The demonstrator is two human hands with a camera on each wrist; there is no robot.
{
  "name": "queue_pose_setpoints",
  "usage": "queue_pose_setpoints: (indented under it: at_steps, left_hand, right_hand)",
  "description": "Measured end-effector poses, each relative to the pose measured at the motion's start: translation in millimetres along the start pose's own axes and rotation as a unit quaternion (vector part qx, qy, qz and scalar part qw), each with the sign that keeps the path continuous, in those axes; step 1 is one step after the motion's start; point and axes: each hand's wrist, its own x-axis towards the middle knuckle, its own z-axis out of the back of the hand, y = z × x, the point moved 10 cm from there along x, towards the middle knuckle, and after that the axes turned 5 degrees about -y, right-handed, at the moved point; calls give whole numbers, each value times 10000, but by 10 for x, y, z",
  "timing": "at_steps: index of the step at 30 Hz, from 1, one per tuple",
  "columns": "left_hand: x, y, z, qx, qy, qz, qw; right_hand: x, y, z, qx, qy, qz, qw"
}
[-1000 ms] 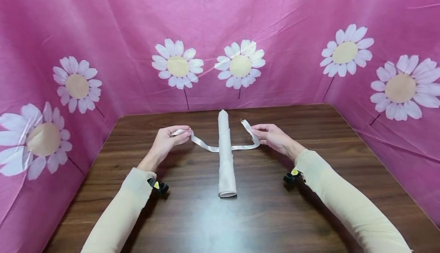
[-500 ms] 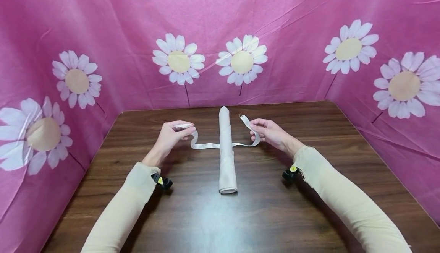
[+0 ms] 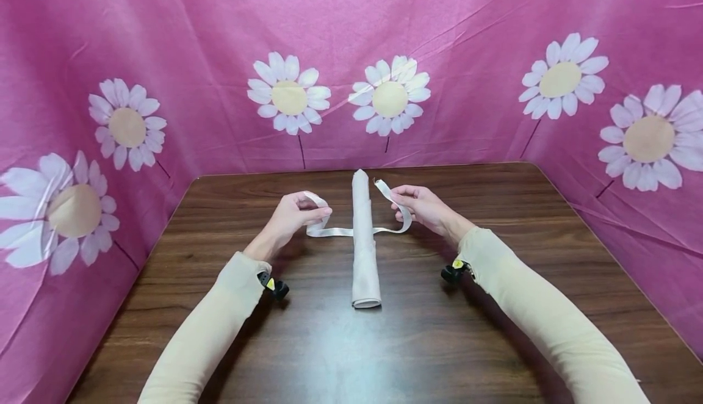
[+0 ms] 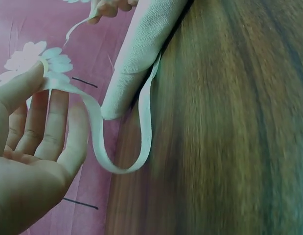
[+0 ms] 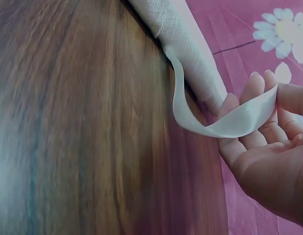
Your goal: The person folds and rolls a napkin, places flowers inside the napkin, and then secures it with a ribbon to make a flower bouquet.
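A roll of off-white cloth [image 3: 365,245] lies lengthwise on the table, pointing away from me. Beneath its middle passes a white ribbon [image 3: 336,232], with one length coming out on each side. My left hand [image 3: 291,218] pinches the left length between thumb and fingers; in the left wrist view that ribbon [image 4: 97,129] hangs in a loop back down to the roll. On the other side my right hand [image 3: 425,207] pinches the right length, whose free end sticks up towards the roll. The right wrist view has this ribbon [image 5: 239,120] curving from under the cloth up to the thumb.
The brown wooden table [image 3: 439,343] reaches back to a pink curtain [image 3: 209,56] printed with white daisies, which hangs on the far side and both flanks. Small black wrist cameras sit at both sleeve cuffs.
Both hands have moved inward, closer to the cloth roll, each with its ribbon length. The ribbon's right end now stands nearer the roll, and the left side bends into a tighter loop.
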Motion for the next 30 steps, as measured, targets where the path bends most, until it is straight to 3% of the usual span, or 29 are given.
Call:
queue_pose_setpoints:
  at_steps: [3, 8, 14, 21, 26, 30]
  left_hand:
    - [36, 24, -55, -53, 36, 29, 10000]
    - [84, 37, -108, 269, 52, -7, 9996]
    - [108, 34, -217, 323, 319, -80, 9989]
    - [119, 65, -345, 511, 518, -47, 9973]
    - [138, 79, -433, 343, 595, 64, 9976]
    - [158, 30, -457, 270, 530, -125, 9982]
  right_hand:
    - [32, -14, -63, -40, 55, -53, 10000]
    - [85, 8, -118, -134, -48, 49, 9999]
    - [159, 19, -161, -234, -353, 135, 9990]
    - [190, 24, -295, -297, -364, 243, 9986]
    - [204, 26, -377, -228, -338, 300, 9987]
    - [209, 14, -416, -129, -377, 269, 9988]
